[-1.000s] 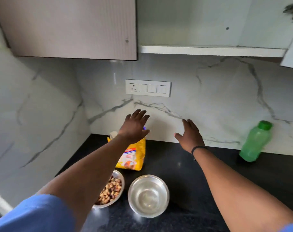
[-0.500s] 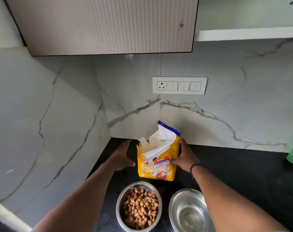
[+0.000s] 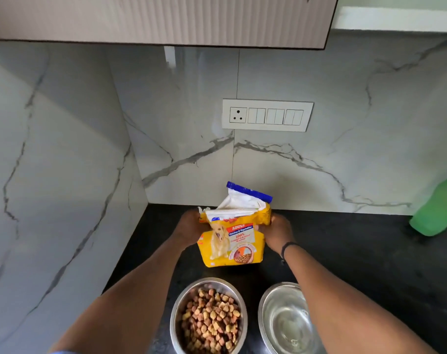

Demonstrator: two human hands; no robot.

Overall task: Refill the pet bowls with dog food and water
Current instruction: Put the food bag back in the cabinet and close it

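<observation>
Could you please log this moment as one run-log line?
left hand, right hand: grip dog food bag | left bowl: kibble | right bowl: water

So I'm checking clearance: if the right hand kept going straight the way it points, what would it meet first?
The right hand already holds the dog food bag; straight on, probably the marble backsplash, though depth is unclear.

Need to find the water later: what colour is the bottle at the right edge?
Green, bottle shows only partly in the head view, against the marble wall.
</observation>
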